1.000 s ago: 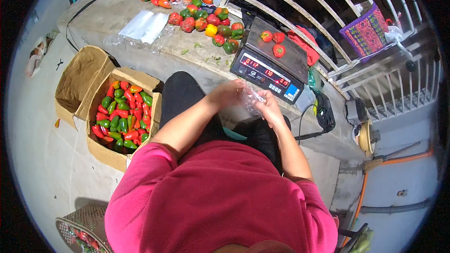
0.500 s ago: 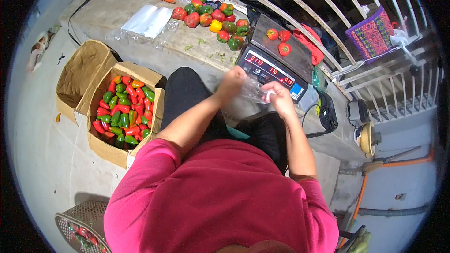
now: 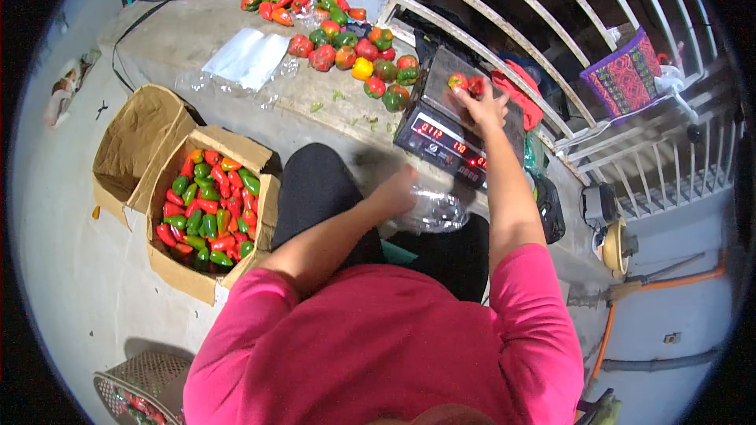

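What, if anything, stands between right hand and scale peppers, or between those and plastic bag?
Nothing visible blocks the right hand, which is at the bell peppers on the digital scale. Between those and the clear plastic bag in the left hand lie only the display panel and the concrete ledge.

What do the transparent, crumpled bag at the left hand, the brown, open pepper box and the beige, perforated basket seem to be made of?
Transparent bag: probably thin plastic film, glossy; it wrinkles and catches bright highlights.
Brown box: apparently cardboard, matte, with rough, uneven edges.
Beige basket: likely moulded plastic, from its regular holes; its finish is unclear.
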The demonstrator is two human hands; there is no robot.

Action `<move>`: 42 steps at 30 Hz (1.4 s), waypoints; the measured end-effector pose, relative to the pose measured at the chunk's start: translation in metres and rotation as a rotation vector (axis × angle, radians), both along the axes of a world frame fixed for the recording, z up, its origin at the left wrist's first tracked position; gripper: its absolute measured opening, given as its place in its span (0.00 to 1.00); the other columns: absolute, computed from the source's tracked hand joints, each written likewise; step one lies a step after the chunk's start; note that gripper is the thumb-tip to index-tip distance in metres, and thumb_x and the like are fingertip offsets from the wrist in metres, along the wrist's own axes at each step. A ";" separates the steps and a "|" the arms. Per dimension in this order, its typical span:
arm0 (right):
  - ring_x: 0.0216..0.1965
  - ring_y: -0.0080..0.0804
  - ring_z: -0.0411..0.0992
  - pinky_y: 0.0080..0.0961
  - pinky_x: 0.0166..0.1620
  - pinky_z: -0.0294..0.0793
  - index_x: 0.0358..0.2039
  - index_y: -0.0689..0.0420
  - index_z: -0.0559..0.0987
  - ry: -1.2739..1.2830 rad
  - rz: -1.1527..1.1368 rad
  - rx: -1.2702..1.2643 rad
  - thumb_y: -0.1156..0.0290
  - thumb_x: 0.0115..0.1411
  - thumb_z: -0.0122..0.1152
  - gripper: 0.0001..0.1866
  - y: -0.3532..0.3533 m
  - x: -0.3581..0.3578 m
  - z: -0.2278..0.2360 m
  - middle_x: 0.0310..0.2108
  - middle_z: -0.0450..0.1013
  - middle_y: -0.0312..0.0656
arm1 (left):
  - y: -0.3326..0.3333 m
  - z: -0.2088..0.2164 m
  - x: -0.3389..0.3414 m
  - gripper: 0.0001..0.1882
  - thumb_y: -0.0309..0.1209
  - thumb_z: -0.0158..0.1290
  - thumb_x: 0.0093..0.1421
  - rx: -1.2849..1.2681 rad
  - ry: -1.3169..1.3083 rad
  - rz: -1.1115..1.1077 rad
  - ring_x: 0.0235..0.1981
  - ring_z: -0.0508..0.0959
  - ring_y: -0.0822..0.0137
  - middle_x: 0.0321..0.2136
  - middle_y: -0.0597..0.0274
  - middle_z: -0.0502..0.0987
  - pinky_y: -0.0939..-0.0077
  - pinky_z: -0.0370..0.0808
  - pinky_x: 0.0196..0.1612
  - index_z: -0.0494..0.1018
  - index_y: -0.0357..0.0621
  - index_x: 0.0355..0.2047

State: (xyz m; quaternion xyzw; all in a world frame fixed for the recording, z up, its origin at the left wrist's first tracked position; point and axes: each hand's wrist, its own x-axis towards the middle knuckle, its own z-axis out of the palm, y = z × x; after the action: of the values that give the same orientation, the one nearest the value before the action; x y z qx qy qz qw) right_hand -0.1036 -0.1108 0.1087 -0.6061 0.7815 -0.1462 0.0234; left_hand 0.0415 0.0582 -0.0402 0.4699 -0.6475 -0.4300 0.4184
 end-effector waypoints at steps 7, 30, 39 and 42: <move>0.60 0.55 0.47 0.49 0.56 0.54 0.58 0.30 0.58 0.146 0.042 0.115 0.27 0.33 0.53 0.49 -0.033 0.016 -0.008 0.63 0.31 0.54 | -0.008 0.013 0.022 0.21 0.17 0.48 0.42 -0.250 0.066 -0.448 0.48 0.67 0.56 0.38 0.56 0.69 0.68 0.65 0.50 0.72 0.52 0.36; 0.46 0.46 0.65 0.32 0.50 0.64 0.44 0.44 0.75 -0.143 0.307 0.009 0.44 0.34 0.64 0.33 0.009 -0.003 -0.019 0.44 0.64 0.56 | -0.024 -0.005 0.024 0.17 0.42 0.51 0.51 0.300 -0.138 -0.149 0.31 0.76 0.53 0.28 0.47 0.75 0.63 0.70 0.34 0.73 0.42 0.33; 0.42 0.35 0.69 0.30 0.47 0.68 0.47 0.53 0.71 -1.015 0.605 0.310 0.59 0.41 0.65 0.30 0.048 0.006 -0.025 0.43 0.67 0.46 | -0.025 -0.020 0.035 0.23 0.44 0.50 0.50 0.273 -0.307 -0.014 0.35 0.76 0.53 0.33 0.48 0.76 0.64 0.72 0.37 0.71 0.43 0.42; 0.32 0.27 0.69 0.21 0.35 0.71 0.47 0.57 0.68 -1.409 0.756 0.491 0.66 0.45 0.62 0.27 0.119 -0.001 -0.058 0.39 0.68 0.39 | -0.024 -0.017 0.030 0.19 0.41 0.47 0.53 0.383 -0.043 -0.022 0.26 0.75 0.61 0.28 0.54 0.75 0.68 0.70 0.26 0.72 0.44 0.41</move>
State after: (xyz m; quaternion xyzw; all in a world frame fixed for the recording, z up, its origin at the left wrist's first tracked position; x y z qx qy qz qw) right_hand -0.1048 0.0079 0.0502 -0.5720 0.3376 -0.2987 0.6853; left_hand 0.0718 0.0338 -0.0572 0.5429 -0.5678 -0.5397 0.3027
